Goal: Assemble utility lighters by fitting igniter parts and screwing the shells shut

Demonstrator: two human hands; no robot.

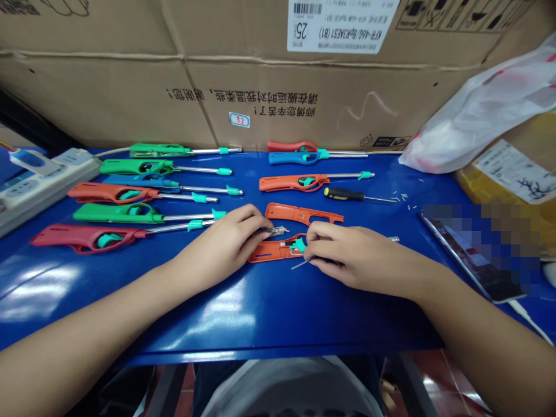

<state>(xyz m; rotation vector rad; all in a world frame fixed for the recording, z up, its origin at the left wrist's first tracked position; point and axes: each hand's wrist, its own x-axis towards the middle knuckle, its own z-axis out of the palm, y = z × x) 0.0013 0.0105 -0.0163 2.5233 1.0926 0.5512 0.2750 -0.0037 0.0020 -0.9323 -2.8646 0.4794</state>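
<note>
An opened orange lighter half (271,251) lies on the blue table, a teal trigger (298,245) seated in it. My right hand (332,252) is closed over its right end, fingers wrapped there; a thin clear strip (299,264) sticks out below the fingertips. Between thumb and fingers, my left hand (247,234) pinches a small clear-and-metal lighter part (278,231) just above the shell. Behind both hands rests the other orange shell half (289,212), separate from the first. A metal tube end (394,238) shows beyond my right hand.
Several long lighters (117,213) lie in a column at left, others (293,183) behind. A screwdriver (345,194) and scattered screws (403,197) are behind my right hand. A phone (469,249), power strip (26,191), plastic bag (482,110) and large carton (243,75) border the area.
</note>
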